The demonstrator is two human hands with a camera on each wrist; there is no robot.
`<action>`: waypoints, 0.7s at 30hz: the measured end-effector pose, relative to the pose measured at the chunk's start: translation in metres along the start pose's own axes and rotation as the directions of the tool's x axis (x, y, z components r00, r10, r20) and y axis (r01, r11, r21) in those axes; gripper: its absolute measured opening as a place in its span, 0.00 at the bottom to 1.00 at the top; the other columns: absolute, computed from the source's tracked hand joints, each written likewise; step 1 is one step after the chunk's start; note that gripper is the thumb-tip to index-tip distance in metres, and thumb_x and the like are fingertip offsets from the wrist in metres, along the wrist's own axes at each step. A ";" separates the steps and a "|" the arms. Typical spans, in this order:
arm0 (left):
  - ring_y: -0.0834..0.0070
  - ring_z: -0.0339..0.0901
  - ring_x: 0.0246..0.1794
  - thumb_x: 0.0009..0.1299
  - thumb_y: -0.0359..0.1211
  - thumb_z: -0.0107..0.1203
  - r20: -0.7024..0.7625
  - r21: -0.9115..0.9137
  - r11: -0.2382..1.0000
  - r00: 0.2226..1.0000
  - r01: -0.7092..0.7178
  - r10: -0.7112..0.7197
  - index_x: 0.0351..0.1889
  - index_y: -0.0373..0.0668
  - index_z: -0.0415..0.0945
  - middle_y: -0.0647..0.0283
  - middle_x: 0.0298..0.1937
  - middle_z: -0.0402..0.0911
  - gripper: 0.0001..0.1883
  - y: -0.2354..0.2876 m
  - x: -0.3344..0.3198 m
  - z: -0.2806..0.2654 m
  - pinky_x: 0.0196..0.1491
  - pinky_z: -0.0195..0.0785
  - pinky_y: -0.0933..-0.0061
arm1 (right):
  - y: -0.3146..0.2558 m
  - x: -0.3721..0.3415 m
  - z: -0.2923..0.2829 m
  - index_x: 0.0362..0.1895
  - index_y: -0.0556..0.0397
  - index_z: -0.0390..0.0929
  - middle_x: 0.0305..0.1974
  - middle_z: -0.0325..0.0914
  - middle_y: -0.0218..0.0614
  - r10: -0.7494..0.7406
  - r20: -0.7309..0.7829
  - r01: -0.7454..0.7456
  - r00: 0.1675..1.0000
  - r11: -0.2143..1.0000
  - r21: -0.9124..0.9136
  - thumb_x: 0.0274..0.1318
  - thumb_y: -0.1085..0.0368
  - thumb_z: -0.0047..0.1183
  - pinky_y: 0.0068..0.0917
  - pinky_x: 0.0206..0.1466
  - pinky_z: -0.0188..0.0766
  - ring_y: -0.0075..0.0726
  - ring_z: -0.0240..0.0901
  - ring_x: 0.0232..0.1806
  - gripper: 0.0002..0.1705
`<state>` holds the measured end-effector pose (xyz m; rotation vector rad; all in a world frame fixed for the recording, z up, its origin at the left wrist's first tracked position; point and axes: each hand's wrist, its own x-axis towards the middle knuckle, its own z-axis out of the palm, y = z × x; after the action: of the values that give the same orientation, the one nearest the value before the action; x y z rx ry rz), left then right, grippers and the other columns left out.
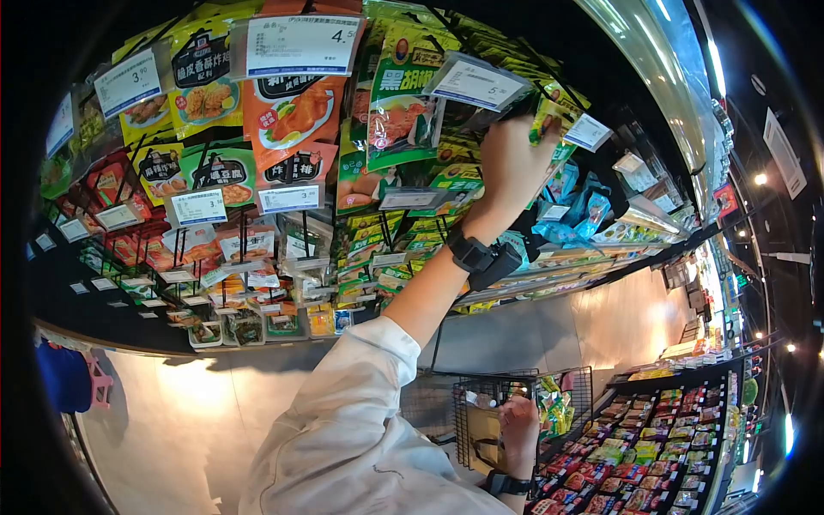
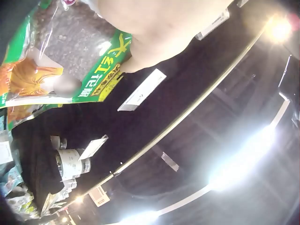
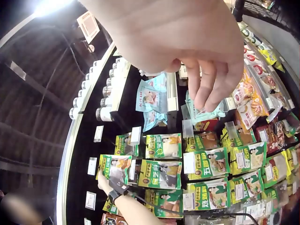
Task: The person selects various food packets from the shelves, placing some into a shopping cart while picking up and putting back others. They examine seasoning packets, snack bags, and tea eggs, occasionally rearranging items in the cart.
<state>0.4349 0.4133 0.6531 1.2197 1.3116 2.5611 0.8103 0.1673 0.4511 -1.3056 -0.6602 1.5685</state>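
Observation:
In the head view my left hand [image 1: 513, 163] reaches up to the rack and grips a green-and-yellow spice packet [image 1: 542, 124] by its edge. The left wrist view shows this packet of Sichuan peppercorns [image 2: 70, 42] close up, dark grains behind a clear window, with my left hand [image 2: 145, 28] at its side. It is among the hanging packets in the right wrist view. Lower down, my right hand [image 1: 519, 422] is beside a wire shopping cart [image 1: 463, 429]. Its fingers [image 3: 206, 84] hang loosely curled with nothing in them.
Seasoning packets [image 1: 403, 94] hang on hooks behind price tags [image 1: 300, 47]. Blue bags [image 1: 584, 210] and jars [image 3: 104, 113] stand farther along. The cart holds yellow-green packets [image 1: 558, 408]. A sloped display of packaged goods [image 1: 635, 446] stands behind, and a pink stool [image 1: 100, 380] at left.

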 end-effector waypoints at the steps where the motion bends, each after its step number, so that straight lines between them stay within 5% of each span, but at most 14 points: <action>1: 0.54 0.75 0.20 0.65 0.38 0.64 -0.008 0.022 1.000 1.000 -0.012 0.012 0.28 0.30 0.79 0.47 0.23 0.80 0.16 0.001 -0.001 0.000 0.27 0.64 0.63 | 0.001 -0.001 0.001 0.45 0.51 0.77 0.34 0.80 0.34 0.003 0.004 -0.003 1.000 1.000 -0.007 0.74 0.45 0.39 0.32 0.50 0.70 0.35 0.76 0.41 0.24; 5: 0.49 0.79 0.28 0.65 0.37 0.64 0.009 0.001 0.997 0.997 0.075 -0.075 0.29 0.32 0.80 0.47 0.27 0.81 0.14 0.002 0.003 -0.005 0.31 0.68 0.60 | 0.004 0.003 0.001 0.45 0.52 0.78 0.35 0.81 0.35 0.019 0.016 -0.019 1.000 1.000 0.014 0.73 0.45 0.40 0.31 0.48 0.72 0.35 0.76 0.41 0.24; 11: 0.50 0.78 0.25 0.64 0.37 0.66 -0.290 0.185 0.947 0.907 -0.262 0.307 0.27 0.33 0.79 0.48 0.25 0.80 0.14 -0.047 0.024 0.014 0.29 0.66 0.59 | 0.006 0.008 -0.002 0.43 0.52 0.79 0.34 0.82 0.36 -0.026 0.009 0.025 1.000 0.995 0.095 0.73 0.46 0.40 0.31 0.47 0.72 0.35 0.78 0.38 0.24; 12: 0.49 0.78 0.26 0.64 0.37 0.65 -0.251 0.265 0.927 0.909 -0.267 0.334 0.29 0.33 0.79 0.47 0.28 0.81 0.14 -0.056 0.026 0.016 0.30 0.67 0.58 | 0.006 0.010 -0.006 0.43 0.52 0.79 0.34 0.82 0.35 -0.039 0.070 0.036 0.997 0.998 0.045 0.73 0.46 0.40 0.30 0.45 0.72 0.35 0.79 0.37 0.24; 13: 0.48 0.78 0.29 0.65 0.39 0.65 -0.134 0.314 0.947 0.985 -0.064 0.112 0.32 0.33 0.80 0.46 0.31 0.82 0.16 -0.043 0.022 0.009 0.32 0.68 0.57 | 0.005 0.013 -0.010 0.43 0.52 0.79 0.33 0.82 0.35 -0.043 0.093 0.040 0.995 0.999 0.033 0.74 0.46 0.40 0.28 0.44 0.72 0.34 0.79 0.38 0.24; 14: 0.47 0.78 0.30 0.67 0.42 0.64 -0.174 0.265 0.943 0.952 -0.202 0.253 0.36 0.31 0.80 0.44 0.31 0.81 0.18 -0.041 0.029 0.008 0.34 0.69 0.56 | 0.002 0.010 -0.001 0.42 0.52 0.79 0.32 0.82 0.36 -0.066 0.022 0.063 0.998 0.992 0.109 0.74 0.45 0.39 0.28 0.45 0.72 0.33 0.78 0.37 0.25; 15: 0.47 0.80 0.33 0.68 0.44 0.63 -0.169 0.341 0.925 0.957 -0.167 0.235 0.40 0.29 0.79 0.41 0.33 0.81 0.22 -0.040 0.026 0.006 0.36 0.69 0.56 | 0.002 0.010 -0.004 0.42 0.52 0.79 0.32 0.82 0.34 -0.107 0.046 0.103 0.993 0.990 0.092 0.74 0.45 0.39 0.28 0.45 0.72 0.32 0.78 0.37 0.25; 16: 0.50 0.81 0.34 0.69 0.43 0.62 -0.200 0.415 0.859 0.891 -0.301 0.408 0.40 0.28 0.78 0.40 0.33 0.82 0.22 -0.057 0.034 0.006 0.37 0.70 0.57 | 0.002 0.015 -0.017 0.43 0.52 0.79 0.33 0.82 0.33 -0.084 0.086 0.075 0.993 0.992 0.104 0.74 0.45 0.39 0.29 0.46 0.73 0.31 0.78 0.38 0.26; 17: 0.53 0.83 0.36 0.69 0.43 0.61 -0.104 0.493 0.855 0.965 -0.159 0.239 0.41 0.31 0.78 0.46 0.38 0.83 0.20 -0.042 0.027 -0.005 0.37 0.74 0.55 | 0.001 0.017 -0.015 0.44 0.52 0.79 0.33 0.82 0.31 -0.060 -0.006 0.060 0.998 0.971 0.234 0.74 0.44 0.40 0.29 0.47 0.74 0.30 0.78 0.38 0.26; 19: 0.52 0.82 0.38 0.67 0.41 0.64 0.012 0.545 0.798 0.954 -0.256 0.298 0.44 0.29 0.76 0.44 0.40 0.82 0.21 -0.059 0.031 -0.006 0.40 0.74 0.55 | -0.012 0.011 -0.024 0.45 0.52 0.79 0.34 0.81 0.30 -0.099 -0.006 0.099 0.995 0.987 0.126 0.74 0.43 0.40 0.27 0.49 0.74 0.29 0.78 0.38 0.26; 21: 0.51 0.82 0.40 0.65 0.39 0.66 0.101 0.555 0.737 0.911 -0.384 0.399 0.47 0.27 0.74 0.43 0.43 0.81 0.23 -0.070 0.038 -0.011 0.43 0.74 0.54 | -0.022 0.007 -0.039 0.42 0.51 0.79 0.34 0.81 0.30 -0.137 -0.021 0.138 0.990 0.970 0.202 0.75 0.44 0.37 0.26 0.48 0.75 0.27 0.79 0.37 0.27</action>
<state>0.3796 0.4640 0.6245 1.7233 2.1382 2.5092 0.8541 0.1763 0.4557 -1.0899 -0.5580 1.4761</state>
